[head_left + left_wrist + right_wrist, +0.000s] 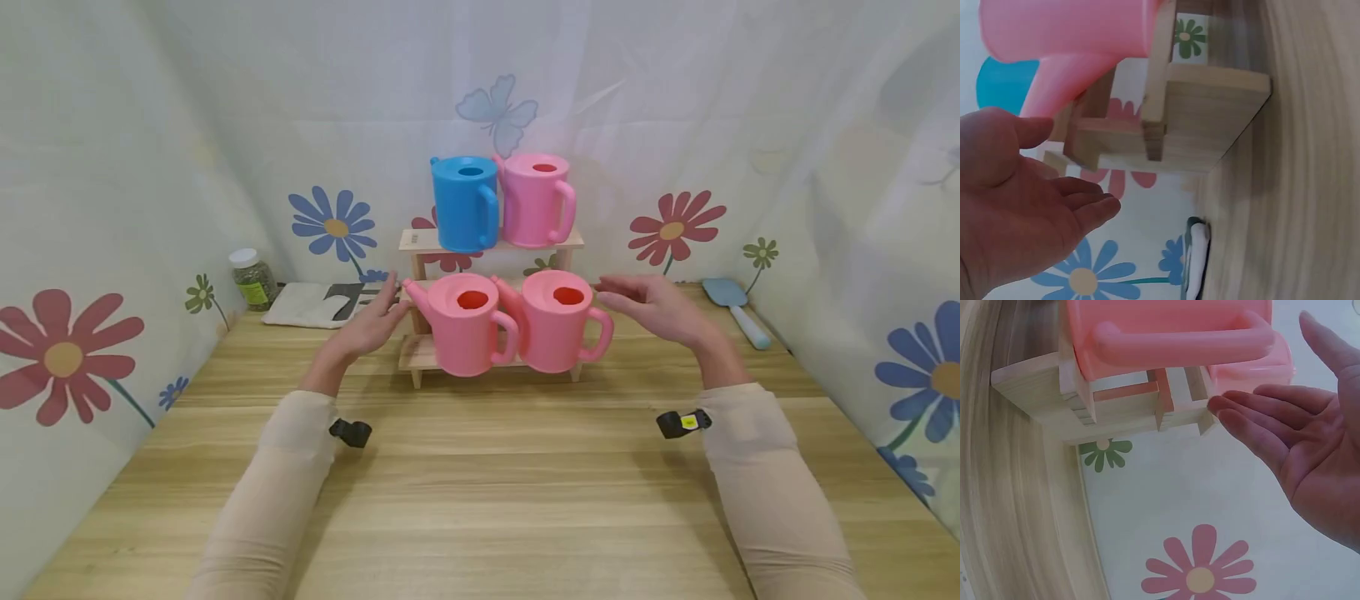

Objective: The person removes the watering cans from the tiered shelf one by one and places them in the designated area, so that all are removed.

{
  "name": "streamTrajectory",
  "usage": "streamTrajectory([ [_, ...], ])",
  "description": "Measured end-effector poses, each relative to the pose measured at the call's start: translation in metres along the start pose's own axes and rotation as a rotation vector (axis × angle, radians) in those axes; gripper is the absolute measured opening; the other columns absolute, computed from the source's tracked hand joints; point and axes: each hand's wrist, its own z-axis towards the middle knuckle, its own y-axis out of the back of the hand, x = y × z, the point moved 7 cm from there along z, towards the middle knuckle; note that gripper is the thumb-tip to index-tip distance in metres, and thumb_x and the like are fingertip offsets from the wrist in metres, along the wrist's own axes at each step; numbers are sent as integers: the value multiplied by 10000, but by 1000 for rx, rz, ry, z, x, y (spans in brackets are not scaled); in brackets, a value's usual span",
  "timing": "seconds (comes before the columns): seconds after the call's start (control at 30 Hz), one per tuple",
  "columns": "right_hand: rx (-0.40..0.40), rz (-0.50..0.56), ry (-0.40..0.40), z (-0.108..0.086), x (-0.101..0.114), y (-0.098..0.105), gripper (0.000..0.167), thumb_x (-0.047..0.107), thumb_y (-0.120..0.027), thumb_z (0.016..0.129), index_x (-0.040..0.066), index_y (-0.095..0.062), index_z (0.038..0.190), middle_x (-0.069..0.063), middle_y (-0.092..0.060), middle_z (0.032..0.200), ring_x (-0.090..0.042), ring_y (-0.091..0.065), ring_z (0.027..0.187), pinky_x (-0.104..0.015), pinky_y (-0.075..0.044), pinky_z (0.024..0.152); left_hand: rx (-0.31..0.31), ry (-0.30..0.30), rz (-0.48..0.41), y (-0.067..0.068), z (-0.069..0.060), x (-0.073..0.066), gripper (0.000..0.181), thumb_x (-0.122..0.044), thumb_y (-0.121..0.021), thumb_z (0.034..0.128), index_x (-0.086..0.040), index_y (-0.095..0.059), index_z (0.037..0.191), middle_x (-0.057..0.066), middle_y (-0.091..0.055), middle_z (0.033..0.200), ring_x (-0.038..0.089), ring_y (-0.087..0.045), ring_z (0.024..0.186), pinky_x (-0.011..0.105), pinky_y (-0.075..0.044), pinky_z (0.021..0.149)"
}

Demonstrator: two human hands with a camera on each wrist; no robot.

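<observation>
Two pink watering cans stand side by side on the lower step of a wooden stand [417,352], the left pink watering can [459,337] with its spout to the left and the right pink watering can [551,333] beside it. On the top step are a blue watering can [459,208] and another pink watering can [528,208]. My left hand [369,323] is held with fingers extended near the left can's spout, apart from it. Near the right can's handle, my right hand [654,307] has its fingers extended too. Neither hand holds anything.
A jar with a white lid [253,282] stands at the back left, next to a folded cloth item [303,305] with dark and white parts. A small blue shovel [737,310] lies at the back right. Flower-printed curtains [345,125] surround the wooden table [495,500].
</observation>
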Motion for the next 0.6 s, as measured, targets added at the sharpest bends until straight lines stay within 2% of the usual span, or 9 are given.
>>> streamTrajectory([
  [0.1,25,5,-2,-2,2,-1,471,330,-668,985,68,-626,1373,-100,-673,1269,-268,-628,1138,-494,-549,942,-28,-12,-63,-4,3,1,711,-366,-311,1107,-77,121,1591,183,27,1652,345,-51,1508,499,-89,1228],
  [0.2,53,8,-20,-3,2,-2,448,372,-697,958,109,-680,1320,-44,-720,1175,-226,-652,1061,-451,-570,900,-45,6,-158,-9,4,2,667,-349,-297,1110,-109,77,1608,182,-36,1654,365,-118,1497,534,-170,1208],
  [0.3,86,6,-37,-3,3,-5,455,385,-713,944,106,-692,1303,-40,-733,1141,-228,-655,1060,-451,-572,897,-44,34,-259,-14,5,3,615,-308,-288,1115,-139,19,1621,137,-58,1663,345,-161,1492,556,-255,1174],
  [0.4,103,0,-52,-3,3,-6,459,375,-724,937,91,-693,1296,-54,-732,1142,-246,-656,1067,-474,-571,900,-35,39,-349,-20,7,2,571,-273,-273,1120,-148,-41,1626,105,-88,1665,296,-165,1495,555,-263,1171],
  [0.6,106,-45,-57,0,4,-13,417,355,-736,931,100,-720,1260,-34,-748,1067,-243,-656,969,-440,-583,850,-80,32,-439,-24,9,5,525,-240,-265,1123,-137,-146,1624,160,-242,1620,301,-290,1449,535,-349,1133],
])
